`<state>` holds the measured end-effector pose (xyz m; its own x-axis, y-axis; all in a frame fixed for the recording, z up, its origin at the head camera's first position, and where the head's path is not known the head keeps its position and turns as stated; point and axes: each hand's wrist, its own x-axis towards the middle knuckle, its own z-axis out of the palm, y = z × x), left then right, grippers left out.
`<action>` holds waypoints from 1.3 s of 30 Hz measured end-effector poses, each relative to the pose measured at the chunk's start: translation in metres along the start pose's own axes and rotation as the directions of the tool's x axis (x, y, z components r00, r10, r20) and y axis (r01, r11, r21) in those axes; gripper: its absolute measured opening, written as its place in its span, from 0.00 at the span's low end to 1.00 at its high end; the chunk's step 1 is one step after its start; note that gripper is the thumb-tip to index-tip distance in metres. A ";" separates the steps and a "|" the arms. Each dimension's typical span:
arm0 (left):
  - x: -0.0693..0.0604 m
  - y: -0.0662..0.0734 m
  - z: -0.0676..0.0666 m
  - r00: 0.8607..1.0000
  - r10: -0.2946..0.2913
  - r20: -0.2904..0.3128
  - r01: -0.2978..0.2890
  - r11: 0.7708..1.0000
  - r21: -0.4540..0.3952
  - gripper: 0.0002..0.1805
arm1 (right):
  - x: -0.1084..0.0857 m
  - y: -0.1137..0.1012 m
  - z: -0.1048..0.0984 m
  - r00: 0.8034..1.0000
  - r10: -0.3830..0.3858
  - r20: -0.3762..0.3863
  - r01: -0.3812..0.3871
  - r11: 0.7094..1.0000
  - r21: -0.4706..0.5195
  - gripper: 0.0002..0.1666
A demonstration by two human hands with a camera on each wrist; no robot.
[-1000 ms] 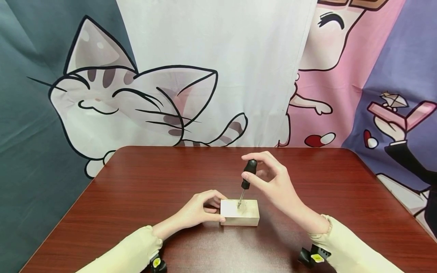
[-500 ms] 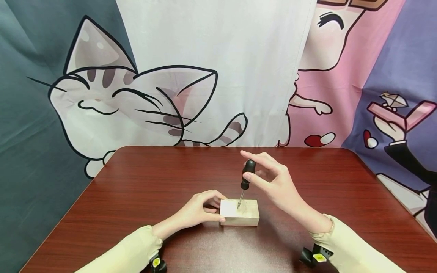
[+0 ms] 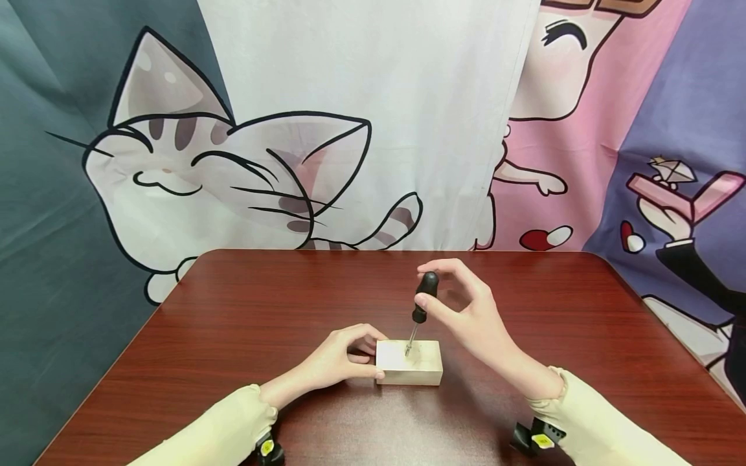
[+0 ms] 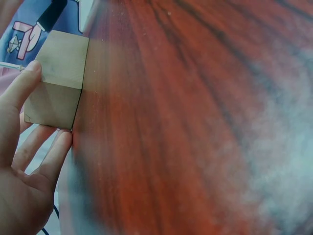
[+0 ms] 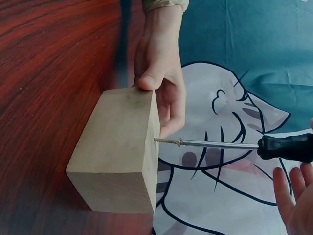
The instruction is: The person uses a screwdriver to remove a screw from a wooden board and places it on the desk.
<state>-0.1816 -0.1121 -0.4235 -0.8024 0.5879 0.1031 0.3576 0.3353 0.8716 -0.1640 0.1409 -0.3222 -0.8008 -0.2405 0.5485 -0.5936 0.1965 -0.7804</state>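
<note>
A pale wooden block [image 3: 410, 377] lies on the table. My left hand [image 3: 335, 359] grips its left end, thumb on the near side and fingers at the far side; the left wrist view shows the thumb on the block [image 4: 63, 58] too. Out of the block's upper face stands a brass-coloured screw [image 5: 166, 141], its threads partly showing. A black-handled screwdriver [image 3: 428, 285] meets the screw's head, shaft leaning slightly right. My right hand [image 3: 469, 317] holds the handle between thumb and fingers, index finger near its top; some fingers are hidden behind it.
The reddish-brown wooden table [image 3: 262, 291] extends all round the block. Behind its far edge hangs a cloth backdrop [image 3: 373, 65] with a cartoon cat. Black wrist cameras sit at both cuffs, the right one [image 3: 536, 437] close above the table.
My right index finger lifted from the screwdriver's handle half a second ago and is now bent back near its top. The handle tipped slightly left, then right again. Left hand and block stayed still.
</note>
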 end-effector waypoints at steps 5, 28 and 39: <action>0.000 0.000 0.000 1.000 -0.001 0.001 0.001 1.000 -0.001 0.26 | -0.001 0.001 -0.001 0.998 0.053 -0.023 -0.053 0.999 0.000 0.25; -0.001 -0.002 0.001 1.000 -0.012 -0.005 0.012 1.000 -0.013 0.26 | 0.001 0.000 -0.003 1.000 -0.006 0.024 0.006 1.000 -0.013 0.26; -0.001 -0.002 0.001 1.000 -0.004 -0.004 0.004 1.000 -0.016 0.26 | 0.001 -0.002 0.001 0.998 0.059 0.002 -0.059 0.998 0.006 0.21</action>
<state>-0.1815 -0.1126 -0.4254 -0.8060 0.5832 0.1013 0.3466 0.3262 0.8795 -0.1635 0.1396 -0.3199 -0.8340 -0.2303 0.5014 -0.5452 0.2049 -0.8129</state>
